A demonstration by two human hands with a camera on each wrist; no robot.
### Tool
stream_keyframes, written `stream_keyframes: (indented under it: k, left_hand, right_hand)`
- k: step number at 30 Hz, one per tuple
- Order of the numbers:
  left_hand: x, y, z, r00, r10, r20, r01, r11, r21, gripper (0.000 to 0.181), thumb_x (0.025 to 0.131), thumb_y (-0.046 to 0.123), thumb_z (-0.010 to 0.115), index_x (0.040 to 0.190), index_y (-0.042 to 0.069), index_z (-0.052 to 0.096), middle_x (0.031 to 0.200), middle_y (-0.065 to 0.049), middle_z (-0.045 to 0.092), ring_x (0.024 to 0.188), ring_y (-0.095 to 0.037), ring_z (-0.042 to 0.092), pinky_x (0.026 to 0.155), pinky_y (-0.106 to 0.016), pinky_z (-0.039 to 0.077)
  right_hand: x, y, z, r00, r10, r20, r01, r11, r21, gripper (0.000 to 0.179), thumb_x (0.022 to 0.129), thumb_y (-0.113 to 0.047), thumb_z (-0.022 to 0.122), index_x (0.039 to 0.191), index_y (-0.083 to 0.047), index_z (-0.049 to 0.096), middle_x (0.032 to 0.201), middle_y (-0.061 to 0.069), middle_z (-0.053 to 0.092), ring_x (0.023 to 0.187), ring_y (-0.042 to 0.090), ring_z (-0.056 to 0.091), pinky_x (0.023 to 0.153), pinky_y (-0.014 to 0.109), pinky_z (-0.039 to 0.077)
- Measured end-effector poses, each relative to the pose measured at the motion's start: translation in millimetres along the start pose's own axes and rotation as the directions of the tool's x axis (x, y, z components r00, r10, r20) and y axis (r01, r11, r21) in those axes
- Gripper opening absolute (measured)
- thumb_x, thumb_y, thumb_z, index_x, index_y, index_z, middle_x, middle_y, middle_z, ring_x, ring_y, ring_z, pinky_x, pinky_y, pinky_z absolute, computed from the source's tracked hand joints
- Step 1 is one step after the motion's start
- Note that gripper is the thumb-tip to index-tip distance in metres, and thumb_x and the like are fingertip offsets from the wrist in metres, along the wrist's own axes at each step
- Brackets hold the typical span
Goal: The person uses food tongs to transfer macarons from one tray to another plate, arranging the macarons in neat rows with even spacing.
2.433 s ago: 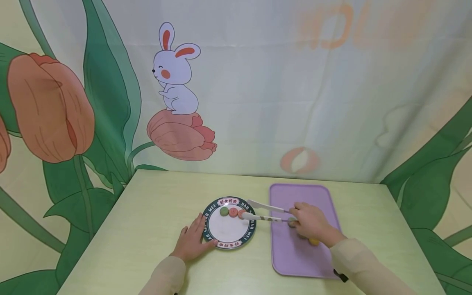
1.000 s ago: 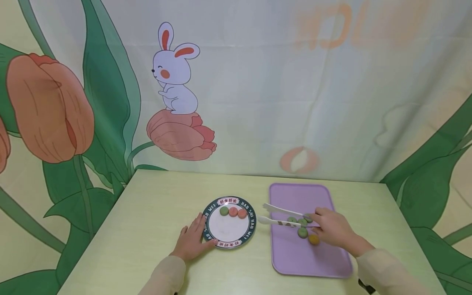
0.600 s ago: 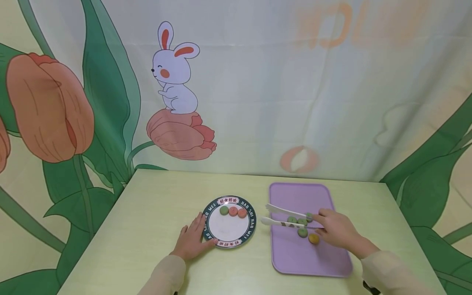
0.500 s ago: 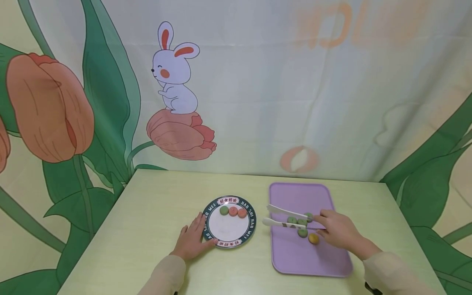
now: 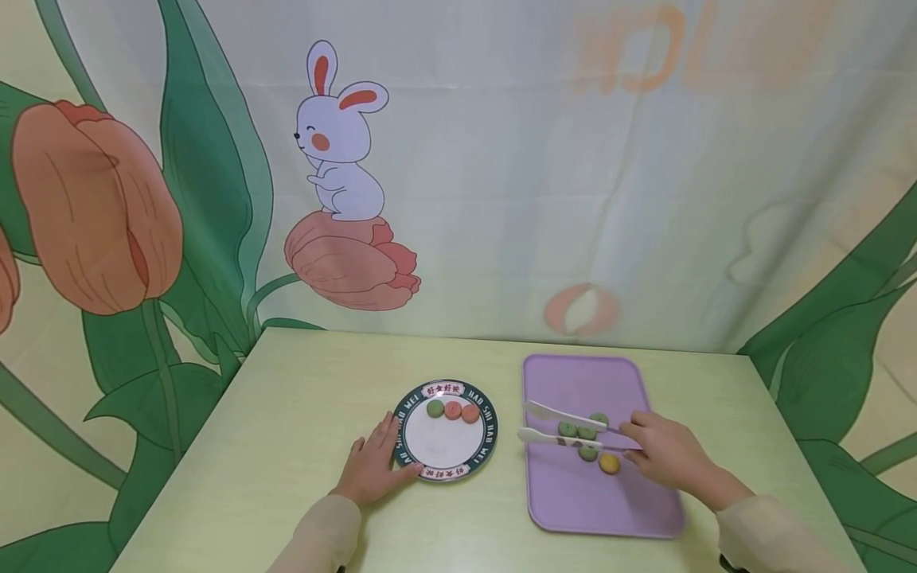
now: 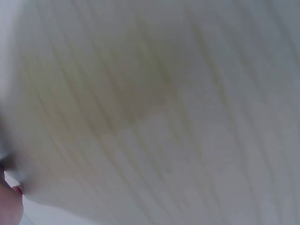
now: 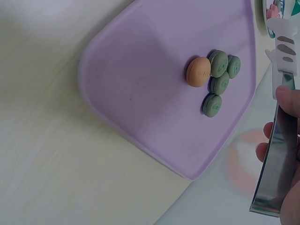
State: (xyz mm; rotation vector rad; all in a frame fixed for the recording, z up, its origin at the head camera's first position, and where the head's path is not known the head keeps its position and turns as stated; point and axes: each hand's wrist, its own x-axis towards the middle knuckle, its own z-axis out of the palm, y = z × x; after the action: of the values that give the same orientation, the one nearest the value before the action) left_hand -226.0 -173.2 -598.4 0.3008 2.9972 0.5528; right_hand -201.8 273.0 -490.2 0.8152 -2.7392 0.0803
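Observation:
My right hand [image 5: 662,450] grips a pair of tongs [image 5: 562,415] by the metal part, with the white tips spread and nothing between them. The tongs stand over a purple tray [image 5: 573,509]. On that tray lie several green macarons [image 7: 219,83] and one orange-yellow macaron [image 7: 198,71]. My left hand [image 5: 371,468] rests at the left rim of a round plate [image 5: 490,434], fingers extended and touching it. One green macaron [image 5: 435,408] and two pink macarons [image 5: 453,411] sit in a row near the plate's far side. The left wrist view is mostly a blurred pale surface.
Plate and tray stand on a pale wood-grain table [image 5: 286,414], the plate left of the tray with a gap between. A printed curtain [image 5: 487,199] with a rabbit and tulips hangs behind the table's back edge.
The tongs have left the plate and drawn back rightward over the tray; the right pink macaron stays on the plate, released. My left hand has not moved.

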Motion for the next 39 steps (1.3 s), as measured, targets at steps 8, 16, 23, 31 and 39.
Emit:
stream_keyframes:
  k: [8,16,23,31,39]
  left_hand:
    - [0.1,0.4,0.5,1.0,-0.006,0.001,0.006,1.0,0.005,0.096,0.074,0.07,0.045,0.142,0.01,0.015,0.149,-0.007,0.013,0.136,-0.026,0.017,0.107,-0.054,0.016]
    - [0.4,0.6,-0.2,1.0,-0.01,0.004,0.01,1.0,0.01,0.096,0.073,0.07,0.045,0.142,0.01,0.016,0.149,-0.008,0.014,0.135,-0.026,0.019,0.106,-0.054,0.017]
    - [-0.5,0.7,-1.3,1.0,0.002,-0.011,-0.002,1.0,-0.002,0.095,0.074,0.069,0.046,0.142,0.009,0.017,0.149,-0.009,0.014,0.135,-0.027,0.018,0.106,-0.054,0.016]
    - [-1.1,1.2,-1.6,1.0,0.001,-0.013,-0.001,1.0,-0.004,0.095,0.074,0.069,0.045,0.142,0.009,0.016,0.149,-0.009,0.013,0.135,-0.027,0.019,0.106,-0.054,0.016]
    - [-0.9,2.3,-1.2,1.0,-0.006,-0.004,0.006,1.0,-0.017,0.095,0.074,0.069,0.046,0.142,0.01,0.015,0.149,-0.008,0.012,0.136,-0.026,0.017,0.107,-0.054,0.014]
  right_hand:
    - [-8.7,3,-4,0.998,0.034,0.06,-0.035,0.999,0.007,0.023,0.066,-0.02,0.073,0.086,-0.014,0.063,0.071,-0.008,0.043,0.061,0.006,0.036,0.046,0.019,0.031]
    - [-13.9,6,-3,0.997,0.043,0.068,-0.044,0.999,0.01,0.024,0.066,-0.02,0.074,0.087,-0.014,0.063,0.071,-0.008,0.044,0.061,0.006,0.039,0.046,0.02,0.031]
    - [-19.9,7,-5,0.994,0.057,0.094,-0.058,0.998,0.016,0.024,0.067,-0.02,0.074,0.088,-0.013,0.064,0.073,-0.008,0.046,0.062,0.006,0.041,0.047,0.019,0.032]
    - [-29.4,10,-7,0.99,0.087,0.11,-0.089,0.996,0.014,0.025,0.067,-0.02,0.074,0.089,-0.012,0.065,0.077,-0.006,0.051,0.066,0.006,0.044,0.05,0.022,0.037]
    - [-35.6,13,-6,0.989,0.101,0.104,-0.103,0.995,0.009,0.025,0.066,-0.021,0.074,0.088,-0.013,0.065,0.074,-0.008,0.048,0.063,0.004,0.04,0.048,0.019,0.033]
